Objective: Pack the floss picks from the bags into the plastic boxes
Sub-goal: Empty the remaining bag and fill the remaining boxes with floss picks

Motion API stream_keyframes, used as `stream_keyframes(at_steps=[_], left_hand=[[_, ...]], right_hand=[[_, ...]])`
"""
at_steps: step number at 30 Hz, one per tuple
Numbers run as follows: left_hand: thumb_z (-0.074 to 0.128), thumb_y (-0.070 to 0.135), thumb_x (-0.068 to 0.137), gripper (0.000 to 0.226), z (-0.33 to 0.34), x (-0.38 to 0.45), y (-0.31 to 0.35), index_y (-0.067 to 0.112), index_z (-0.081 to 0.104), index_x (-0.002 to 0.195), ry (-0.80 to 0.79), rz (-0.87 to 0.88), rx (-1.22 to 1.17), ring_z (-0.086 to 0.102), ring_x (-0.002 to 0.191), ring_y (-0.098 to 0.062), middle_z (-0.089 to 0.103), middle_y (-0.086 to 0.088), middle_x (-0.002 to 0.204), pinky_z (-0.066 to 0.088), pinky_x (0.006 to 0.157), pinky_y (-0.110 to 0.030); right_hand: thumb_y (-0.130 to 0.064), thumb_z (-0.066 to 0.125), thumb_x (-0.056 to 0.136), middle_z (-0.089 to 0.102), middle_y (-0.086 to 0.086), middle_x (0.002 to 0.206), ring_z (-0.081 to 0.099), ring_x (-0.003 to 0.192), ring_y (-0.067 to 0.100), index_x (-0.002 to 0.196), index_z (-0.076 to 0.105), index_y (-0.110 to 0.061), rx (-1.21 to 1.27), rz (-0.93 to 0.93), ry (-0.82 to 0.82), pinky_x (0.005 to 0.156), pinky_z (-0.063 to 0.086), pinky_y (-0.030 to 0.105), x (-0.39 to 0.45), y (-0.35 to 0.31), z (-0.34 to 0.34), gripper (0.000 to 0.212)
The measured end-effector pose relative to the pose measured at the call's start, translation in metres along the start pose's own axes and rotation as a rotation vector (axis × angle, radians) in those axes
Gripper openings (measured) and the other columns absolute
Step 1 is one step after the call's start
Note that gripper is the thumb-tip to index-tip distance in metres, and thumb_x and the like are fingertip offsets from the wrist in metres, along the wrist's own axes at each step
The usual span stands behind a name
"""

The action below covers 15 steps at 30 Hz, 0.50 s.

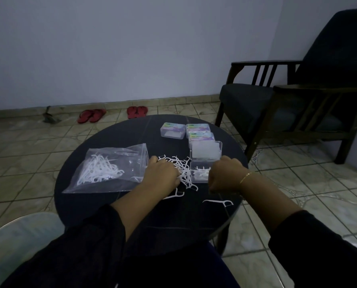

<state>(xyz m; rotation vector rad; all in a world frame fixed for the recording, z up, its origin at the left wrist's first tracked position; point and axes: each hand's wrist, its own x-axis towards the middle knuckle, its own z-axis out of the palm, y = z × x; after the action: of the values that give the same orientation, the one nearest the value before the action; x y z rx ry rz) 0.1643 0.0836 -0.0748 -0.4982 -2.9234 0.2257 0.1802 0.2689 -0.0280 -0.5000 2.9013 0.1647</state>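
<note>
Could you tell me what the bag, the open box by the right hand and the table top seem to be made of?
Bag: thin clear plastic film, glossy; the picks show through and it creases.
Open box: rigid clear plastic, likely moulded; straight walls, picks visible inside.
Table top: dark, smooth and slightly reflective with pale veins; perhaps stone or a stone-look laminate, but the dim light leaves it open.

2 hands (162, 173), 1 bag (109, 169), 3 closed boxes (172, 130), 1 open box (200, 172), 2 sandal pairs (91, 115), 1 armchair (298, 96).
</note>
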Motion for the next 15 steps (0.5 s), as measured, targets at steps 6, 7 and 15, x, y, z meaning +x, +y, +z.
stream_keyframes(at_steps=[6,7,15], left_hand=[[0.047,0.032,0.092,0.027,0.003,-0.001,-0.004,0.023,0.062,0.071,0.029,-0.029,0.016,0.054,0.087,-0.017,0.061,0.006,0.080,0.026,0.082,-0.033],[0.048,0.032,0.092,0.027,0.004,-0.001,-0.004,0.022,0.063,0.072,0.034,-0.032,0.016,0.054,0.089,-0.017,0.062,0.006,0.082,0.027,0.081,-0.033],[0.053,0.034,0.086,0.020,0.004,0.005,-0.006,0.026,0.070,0.093,-0.046,-0.046,-0.031,0.056,0.098,-0.016,0.067,0.009,0.097,0.026,0.086,-0.035]], right_hand=[[-0.040,0.064,0.083,0.056,0.003,0.117,0.040,0.116,0.024,0.109,0.065,-0.018,-0.071,0.013,-0.060,0.094,0.033,0.037,-0.007,-0.005,0.018,0.034],[-0.038,0.060,0.086,0.057,0.004,0.116,0.041,0.115,0.024,0.108,0.065,-0.017,-0.071,0.013,-0.045,0.094,0.033,0.037,-0.006,-0.005,0.020,0.031],[-0.045,0.058,0.087,0.055,0.005,0.120,0.040,0.118,0.025,0.111,0.065,-0.017,-0.097,-0.027,-0.032,0.097,0.033,0.038,-0.002,-0.007,0.028,0.037]])
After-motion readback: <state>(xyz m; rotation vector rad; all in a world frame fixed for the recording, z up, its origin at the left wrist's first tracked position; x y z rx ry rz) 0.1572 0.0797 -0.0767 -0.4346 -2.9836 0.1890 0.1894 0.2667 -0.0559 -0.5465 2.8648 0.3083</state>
